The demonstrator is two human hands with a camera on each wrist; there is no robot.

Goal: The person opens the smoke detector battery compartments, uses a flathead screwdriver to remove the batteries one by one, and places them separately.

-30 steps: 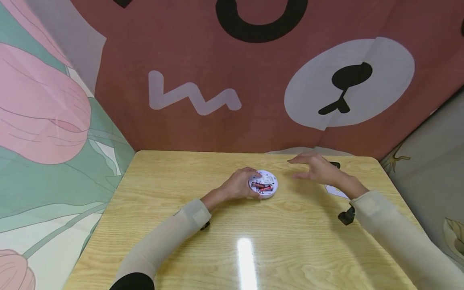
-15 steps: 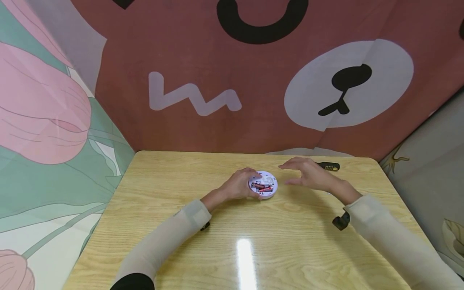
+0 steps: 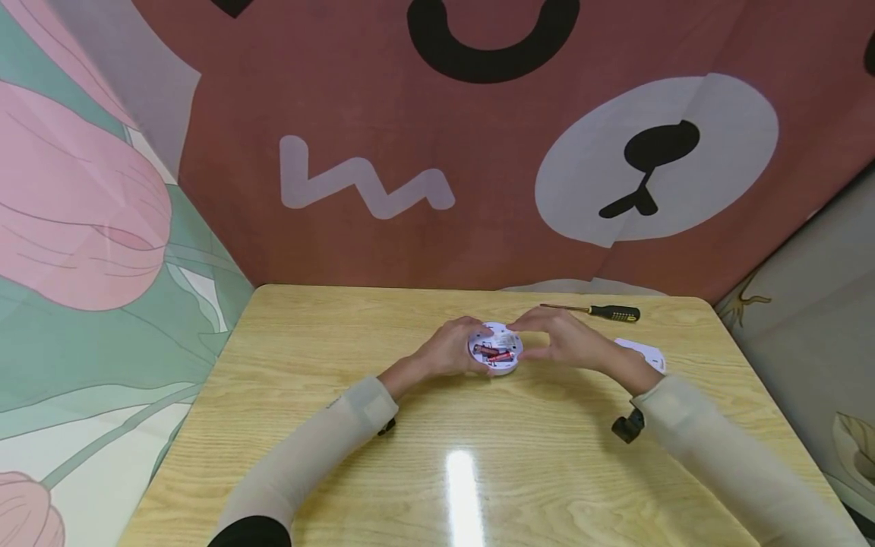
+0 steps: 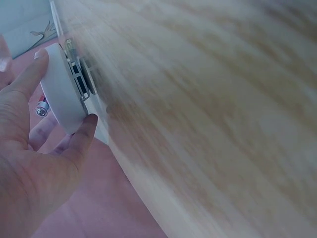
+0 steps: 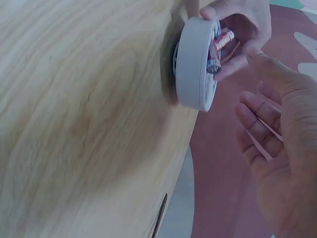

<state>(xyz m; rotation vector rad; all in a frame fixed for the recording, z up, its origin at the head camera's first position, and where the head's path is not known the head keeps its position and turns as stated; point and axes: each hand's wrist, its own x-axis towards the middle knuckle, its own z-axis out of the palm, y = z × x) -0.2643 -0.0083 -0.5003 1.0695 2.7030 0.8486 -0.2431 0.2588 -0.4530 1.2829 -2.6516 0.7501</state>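
A round white battery-powered device [image 3: 504,339] sits near the back of the table with its opened compartment facing up. Two red batteries [image 3: 501,356] lie slantwise and loose-looking in it; one battery [image 5: 223,40] sticks up past the rim in the right wrist view. My left hand [image 3: 443,349] grips the device's left edge between thumb and fingers; in the left wrist view its slotted underside faces the tabletop. On the other side, my right hand [image 3: 570,338] hovers with thumb and fingers spread. In the right wrist view, a gap shows between its fingertips [image 5: 253,51] and the batteries.
A black-and-yellow screwdriver [image 3: 614,313] lies at the back right of the wooden table [image 3: 355,456]. Partly behind my right wrist is a flat white cover [image 3: 644,352]. A patterned brown curtain [image 3: 355,251] hangs along the table's back edge.
My right hand has moved left to the device's right side, uncovering the screwdriver and more of the white cover. The left hand keeps its grip in the same place.
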